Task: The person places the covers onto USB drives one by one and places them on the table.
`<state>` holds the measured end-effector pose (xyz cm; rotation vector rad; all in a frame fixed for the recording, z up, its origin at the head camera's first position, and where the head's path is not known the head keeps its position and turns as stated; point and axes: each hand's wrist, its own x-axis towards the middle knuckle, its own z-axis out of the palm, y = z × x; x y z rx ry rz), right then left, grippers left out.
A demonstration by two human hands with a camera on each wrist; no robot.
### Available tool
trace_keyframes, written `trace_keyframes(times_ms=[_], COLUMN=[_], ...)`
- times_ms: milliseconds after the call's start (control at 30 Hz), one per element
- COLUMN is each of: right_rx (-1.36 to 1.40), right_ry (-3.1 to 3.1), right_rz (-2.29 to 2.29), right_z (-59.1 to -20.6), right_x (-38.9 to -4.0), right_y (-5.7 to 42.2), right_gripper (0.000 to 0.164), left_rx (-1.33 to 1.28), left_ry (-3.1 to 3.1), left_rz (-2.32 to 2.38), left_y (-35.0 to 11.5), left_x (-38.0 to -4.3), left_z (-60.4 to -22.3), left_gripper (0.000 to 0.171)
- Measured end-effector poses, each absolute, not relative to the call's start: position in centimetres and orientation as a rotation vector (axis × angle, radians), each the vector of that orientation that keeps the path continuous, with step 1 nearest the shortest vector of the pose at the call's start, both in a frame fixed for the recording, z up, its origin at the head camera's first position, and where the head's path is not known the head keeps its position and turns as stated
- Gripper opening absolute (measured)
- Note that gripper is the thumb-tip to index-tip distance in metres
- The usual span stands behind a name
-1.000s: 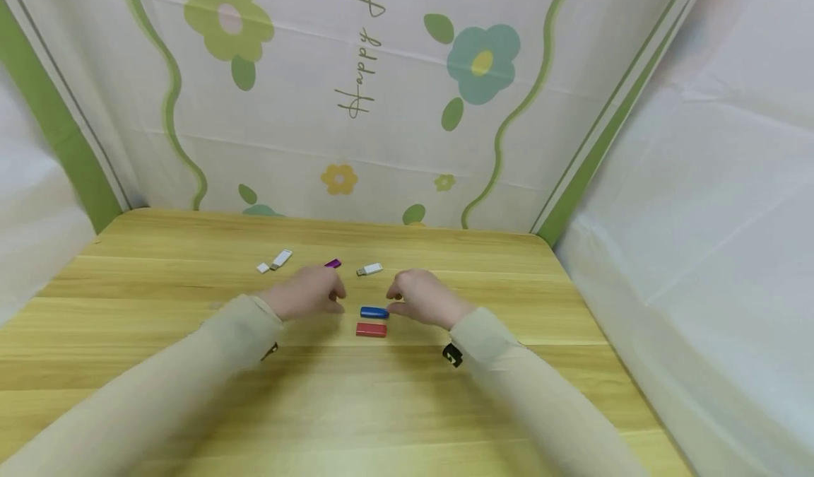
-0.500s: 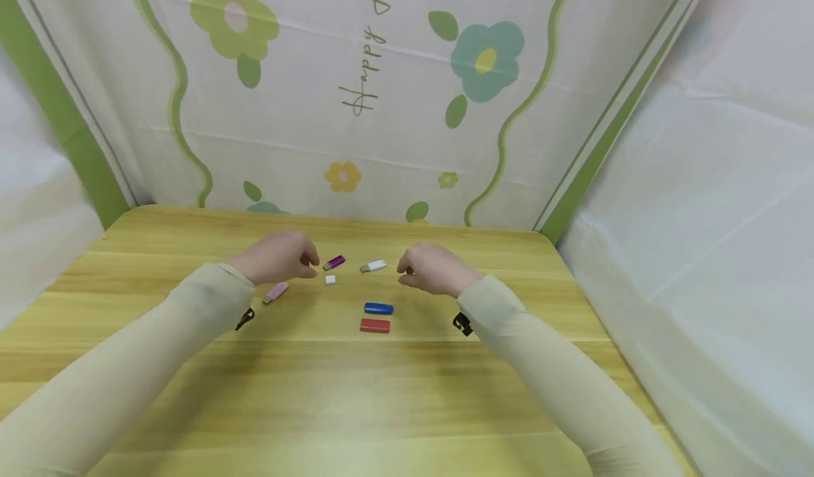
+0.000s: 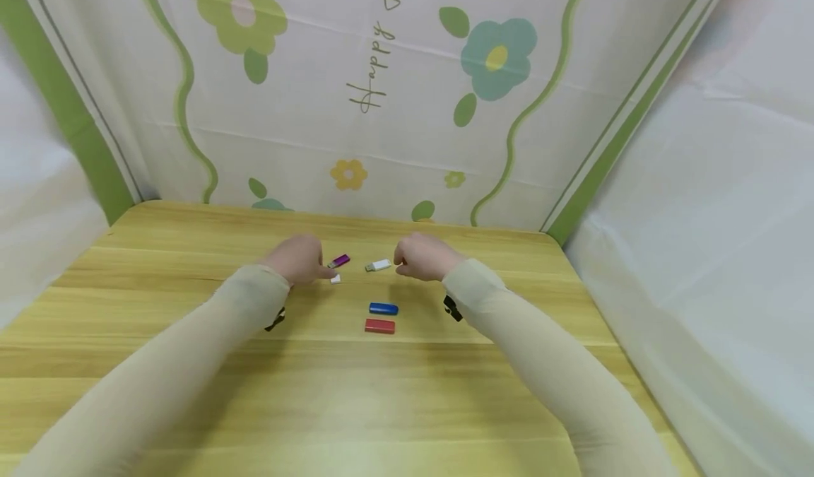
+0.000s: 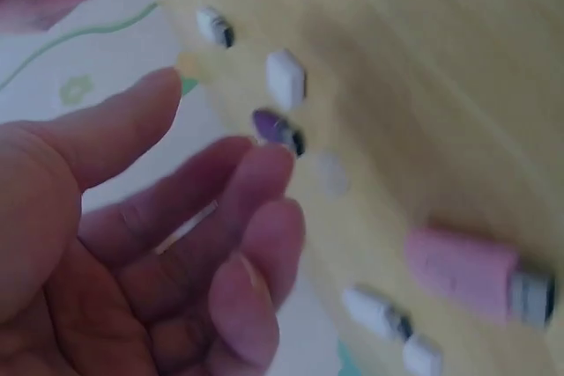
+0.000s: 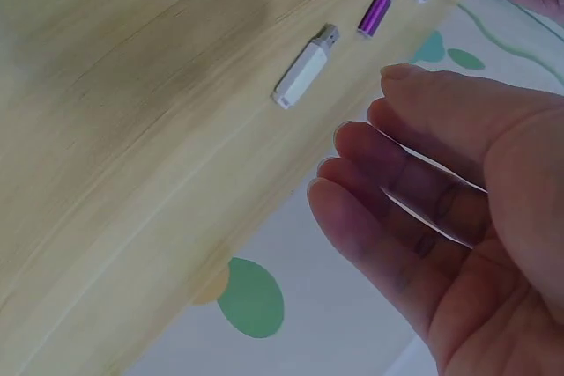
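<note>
Nothing is held by left hand [image 3: 299, 259] or right hand [image 3: 425, 256] (both loosely parted); the white stick [image 3: 378, 266] between is best pinched by its sides.

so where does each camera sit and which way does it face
Head: worn on the head, facing forward and down at the yellow wood-grain table and white flower-print cloth; beige sleeves, left hand and right hand show.
Left wrist: on that wrist, facing past the left hand toward the pink rectangular USB stick; right-hand fingers show top left.
Right wrist: on that wrist, facing past the right hand toward a white oblong USB stick; part of the left hand shows top right.
Shared: both wrist views show the slim purple USB stick.
</note>
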<state>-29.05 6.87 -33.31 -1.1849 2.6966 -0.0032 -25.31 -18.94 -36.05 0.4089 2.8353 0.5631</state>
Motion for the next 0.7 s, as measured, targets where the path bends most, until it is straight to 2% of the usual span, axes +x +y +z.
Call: trace_keyframes(times_ms=[67, 300, 700], right_rx=[-1.171, -1.153, -1.097], right_ry=[2.693, 2.719, 2.706], right_rz=[-0.005, 0.01, -0.095], right_z=[-33.9, -36.6, -39.0], right_x=[-29.8, -32.4, -34.6], right_y=[6.6, 5.5, 4.6], right_gripper=[0.012, 0.018, 0.026], left_rx=[0.326, 0.173, 0.188], left_ry=[2.832, 2.861, 2.886], left_rz=[0.54, 0.489, 0.404], left_y=[-18.4, -16.7, -15.6], left_x=[-26.0, -27.2, -28.0], left_z=[-37.1, -39.3, -40.0], left_gripper=[0.053, 0.045, 0.034])
